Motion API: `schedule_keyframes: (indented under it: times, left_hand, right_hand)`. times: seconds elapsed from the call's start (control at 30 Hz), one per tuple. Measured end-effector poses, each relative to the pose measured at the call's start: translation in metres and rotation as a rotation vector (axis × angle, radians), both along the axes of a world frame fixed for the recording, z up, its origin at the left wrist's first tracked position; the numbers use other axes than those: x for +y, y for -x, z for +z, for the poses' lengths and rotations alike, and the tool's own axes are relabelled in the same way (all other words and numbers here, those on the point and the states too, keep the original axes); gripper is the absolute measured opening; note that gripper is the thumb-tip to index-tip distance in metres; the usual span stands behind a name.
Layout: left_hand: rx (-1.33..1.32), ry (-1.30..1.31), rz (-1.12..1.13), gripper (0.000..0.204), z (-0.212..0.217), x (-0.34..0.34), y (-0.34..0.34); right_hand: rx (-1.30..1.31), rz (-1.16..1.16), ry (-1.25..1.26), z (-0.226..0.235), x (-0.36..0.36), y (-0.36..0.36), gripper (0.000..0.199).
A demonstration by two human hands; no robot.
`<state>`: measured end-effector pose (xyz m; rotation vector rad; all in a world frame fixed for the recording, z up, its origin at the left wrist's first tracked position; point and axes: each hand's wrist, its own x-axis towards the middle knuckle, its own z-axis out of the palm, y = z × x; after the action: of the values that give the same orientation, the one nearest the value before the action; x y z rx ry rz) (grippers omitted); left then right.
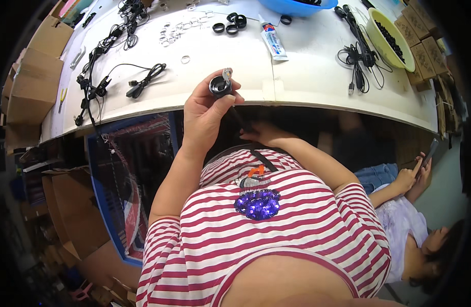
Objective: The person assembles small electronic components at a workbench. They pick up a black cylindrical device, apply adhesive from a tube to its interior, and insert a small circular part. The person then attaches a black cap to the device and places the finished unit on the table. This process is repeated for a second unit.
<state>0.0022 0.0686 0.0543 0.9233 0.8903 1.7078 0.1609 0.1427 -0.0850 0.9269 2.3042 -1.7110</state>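
My left hand [207,110] is closed around a black cylindrical housing [220,87], held just in front of the table edge with its round mouth facing up. At the rim of that mouth a small clear, shiny piece [227,74] stands against my fingertips. From the housing a dark stem [239,118] runs down toward my right hand [268,134], below the table's front edge. The fingers of my right hand are curled at the stem's lower end, partly lost in shadow. Nearest on the table lie a single clear ring [185,59] and a coiled black cable [147,81].
On the white table [307,77] are several black rings [232,28], clear rings [180,26], a tube [272,41], more cables [354,53], a yellow bowl [391,38] and a blue basin [299,6]. Cardboard boxes [36,77] flank it. At right another person [399,204] holds a phone.
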Motion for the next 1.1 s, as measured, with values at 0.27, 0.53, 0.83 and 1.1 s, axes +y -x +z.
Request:
schedule_keyframes:
  times: [0.27, 0.53, 0.83, 1.1]
  left_hand:
    - [0.012, 0.012, -0.108, 0.047, 0.004, -0.006, -0.003]
    - [0.098, -0.002, -0.099, 0.049, 0.012, -0.009, -0.004]
    - [0.214, 0.057, -0.171, 0.047, 0.006, -0.012, 0.003]
    - [0.605, 0.143, 0.161, 0.046, 0.000, -0.011, 0.001]
  right_hand:
    - [-0.060, 0.192, -0.106, -0.002, -0.004, -0.002, 0.044]
    - [0.042, 0.101, -0.014, 0.002, -0.014, -0.005, 0.032]
    - [0.287, -0.237, 0.329, -0.033, -0.019, -0.007, 0.021]
    - [0.205, -0.270, 0.342, -0.023, -0.015, -0.010, 0.014]
